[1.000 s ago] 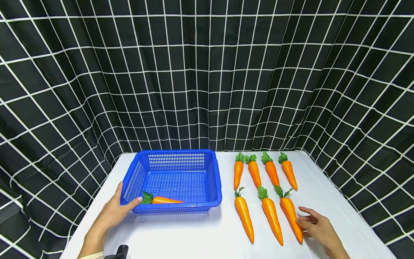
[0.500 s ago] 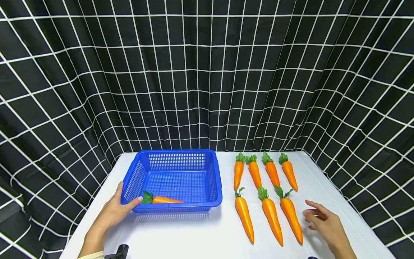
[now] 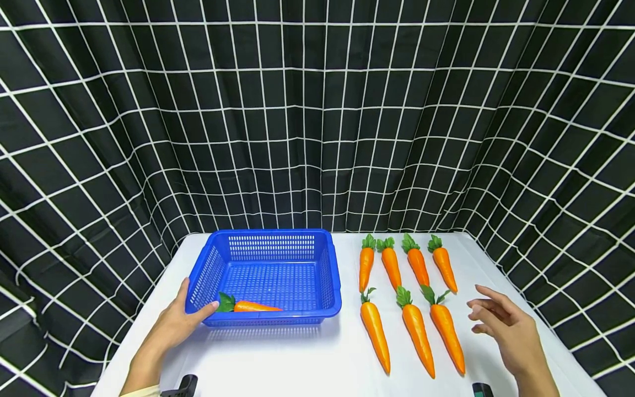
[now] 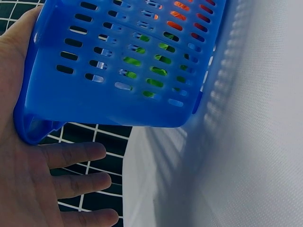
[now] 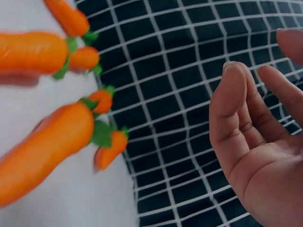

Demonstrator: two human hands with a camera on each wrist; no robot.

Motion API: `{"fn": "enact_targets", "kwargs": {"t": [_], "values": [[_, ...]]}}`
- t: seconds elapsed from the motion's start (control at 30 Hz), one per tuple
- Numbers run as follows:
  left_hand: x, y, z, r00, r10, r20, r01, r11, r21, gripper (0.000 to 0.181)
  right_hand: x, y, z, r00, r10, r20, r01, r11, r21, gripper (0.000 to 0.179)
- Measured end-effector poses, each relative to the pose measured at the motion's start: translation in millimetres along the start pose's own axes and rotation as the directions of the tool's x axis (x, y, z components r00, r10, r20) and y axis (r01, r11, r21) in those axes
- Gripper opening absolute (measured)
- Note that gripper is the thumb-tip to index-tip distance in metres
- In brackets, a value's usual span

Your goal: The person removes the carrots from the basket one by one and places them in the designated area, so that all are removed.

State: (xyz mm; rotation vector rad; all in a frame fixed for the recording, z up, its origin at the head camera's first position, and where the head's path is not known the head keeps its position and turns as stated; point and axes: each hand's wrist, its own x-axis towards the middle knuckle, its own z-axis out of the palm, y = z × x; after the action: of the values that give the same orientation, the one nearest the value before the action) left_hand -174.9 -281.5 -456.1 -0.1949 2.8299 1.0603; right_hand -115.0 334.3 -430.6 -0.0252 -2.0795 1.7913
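Observation:
A blue plastic basket [image 3: 268, 315] stands on the left of the white table. My left hand [image 3: 173, 325] holds its front left corner, thumb over the front rim. In the left wrist view, three fingers [image 4: 83, 184] extend straight past the basket's corner. One carrot [image 3: 255, 306] with green leaves lies inside along the front wall; its colours show through the slots in the left wrist view. My right hand [image 3: 513, 333] hovers right of the nearest carrot [image 3: 447, 336], fingers loosely bent, holding nothing. The right wrist view shows the bare palm [image 5: 270, 170] and several carrots [image 5: 47, 146] apart from it.
Several carrots lie in two rows right of the basket, leaves toward the back: a back row [image 3: 389, 264] and a front row [image 3: 375, 336]. White cloth covers the table [image 3: 278, 364]. A black curtain with white grid lines [image 3: 317, 138] encloses the back and both sides.
My right hand has moved away from the rightmost front carrot, rightward and slightly farther back, with nothing in it. My left hand, the basket and the carrots have stayed put.

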Motion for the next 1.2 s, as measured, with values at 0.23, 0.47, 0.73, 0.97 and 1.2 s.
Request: {"fn": "enact_targets", "kwargs": {"t": [0.23, 0.47, 0.73, 0.97, 1.2], "values": [[-0.1, -1.6, -0.2, 1.000, 0.006, -0.002, -0.006, 1.000, -0.006, 0.119, 0.0, -22.7, 7.6, 0.982, -0.173, 0.073, 0.152, 0.962, 0.228, 0.039], [-0.6, -2.4, -1.2, 1.000, 0.008, -0.007, -0.008, 1.000, -0.005, 0.119, -0.6, -45.0, 23.3, 0.954, -0.290, 0.080, 0.259, 0.927, 0.272, 0.041], [-0.2, -1.9, -1.6, 1.000, 0.003, -0.008, -0.003, 1.000, -0.009, 0.119, 6.5, -61.4, 41.0, 0.907, -0.406, 0.112, 0.351, 0.875, 0.334, 0.041], [1.5, -0.7, -0.2, 1.000, -0.003, -0.005, 0.003, 1.000, -0.008, 0.121, 16.5, -71.8, 53.4, 0.834, -0.529, 0.156, 0.407, 0.781, 0.473, 0.043], [-0.7, 0.6, -0.2, 1.000, -0.008, -0.001, 0.008, 1.000, -0.013, 0.121, 27.1, -86.9, 71.6, 0.772, -0.605, 0.196, 0.440, 0.731, 0.522, 0.044]]}}
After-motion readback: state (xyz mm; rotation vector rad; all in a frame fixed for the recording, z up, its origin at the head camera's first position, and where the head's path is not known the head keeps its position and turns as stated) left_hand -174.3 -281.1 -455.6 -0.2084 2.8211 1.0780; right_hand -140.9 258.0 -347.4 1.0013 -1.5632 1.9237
